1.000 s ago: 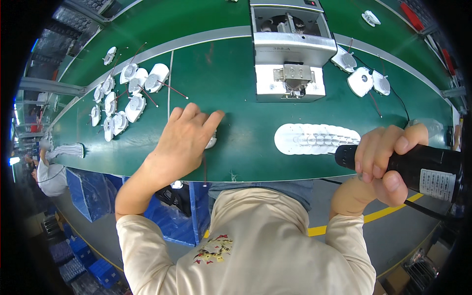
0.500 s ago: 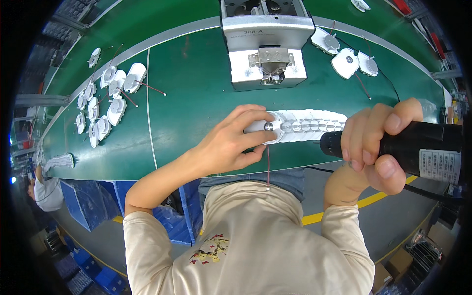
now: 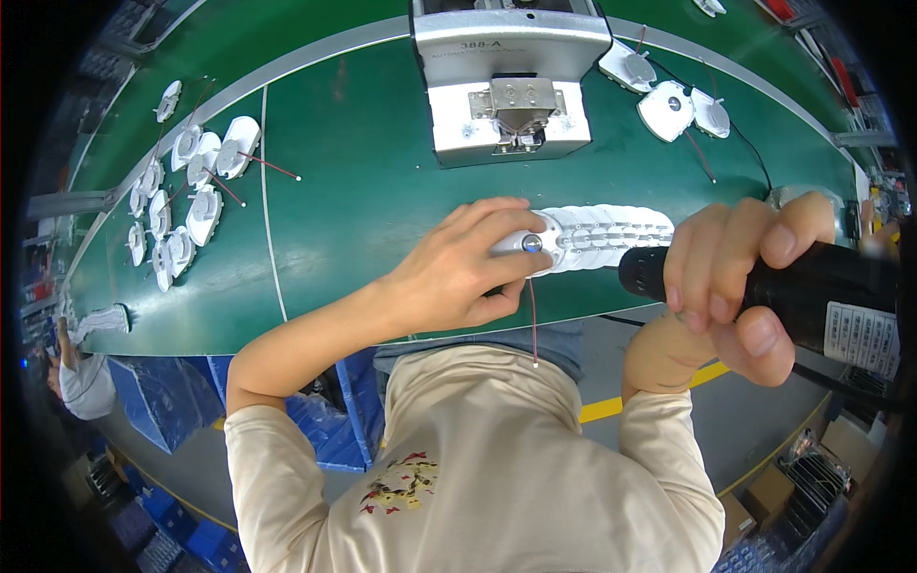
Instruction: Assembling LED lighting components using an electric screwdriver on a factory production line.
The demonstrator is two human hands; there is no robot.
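My left hand (image 3: pixel 478 263) is closed round the near end of a white plastic part with a round metal centre (image 3: pixel 532 243). A thin red lead (image 3: pixel 535 320) hangs from this part over the bench edge toward me. Against its right side lies a curved row of overlapping white plastic parts (image 3: pixel 616 237). My right hand (image 3: pixel 740 277) grips a black electric screwdriver (image 3: pixel 821 286), held sideways above the bench. Its black nose points left, beside the end of the white row. Whether a bit sits in the nose cannot be made out.
A silver metal machine (image 3: pixel 511 95) stands at the bench's far middle. Loose white parts with red leads (image 3: pixel 203 215) lie at left, and a few more white parts (image 3: pixel 666 110) at far right. Blue bins (image 3: pixel 158 392) stand below the green bench (image 3: pixel 344 172). A person (image 3: pixel 86 382) is at far left.
The view has shifted slightly, so the bench things appear farther left and up. My left hand has moved a little right with the white part. The screwdriver has tilted slightly, nose staying left.
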